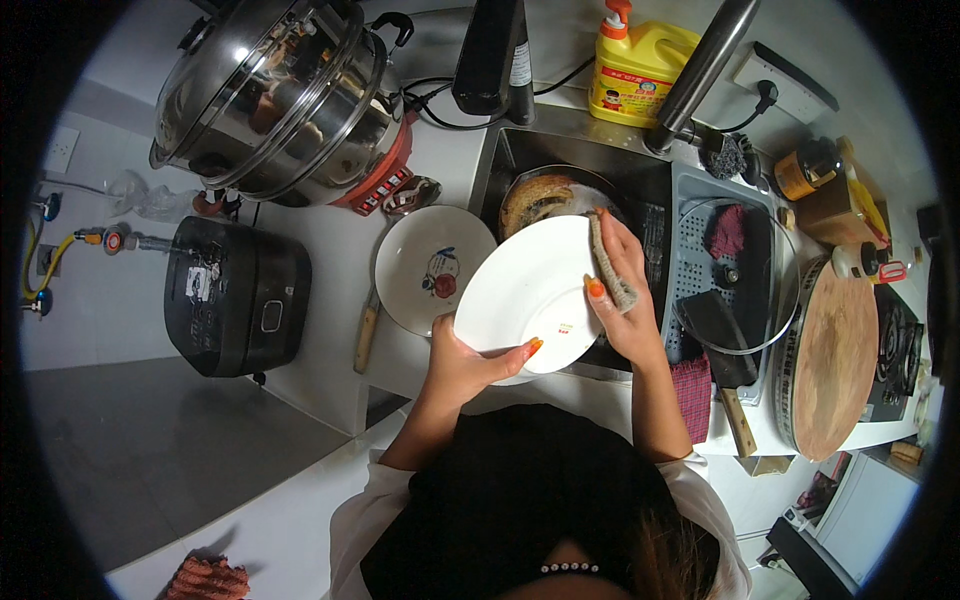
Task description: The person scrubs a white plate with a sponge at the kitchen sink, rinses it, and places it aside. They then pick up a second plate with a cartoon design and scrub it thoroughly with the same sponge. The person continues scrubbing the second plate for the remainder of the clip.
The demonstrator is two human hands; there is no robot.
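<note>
Tilted over the near edge of the sink is a white plate, its underside facing up. My left hand grips its lower left rim, thumb across the underside. At the right rim my right hand is closed around a beige-grey dishcloth pressed against the plate. Behind the plate, a round pan sits in the sink, partly hidden. A white dish with a flower print rests on the counter, left of the plate.
A large steel steamer stands at the back left, with a black rice cooker nearer. A wooden-handled knife lies on the counter. Right are a grey drain basket, a cleaver and a round chopping board. A faucet overhangs.
</note>
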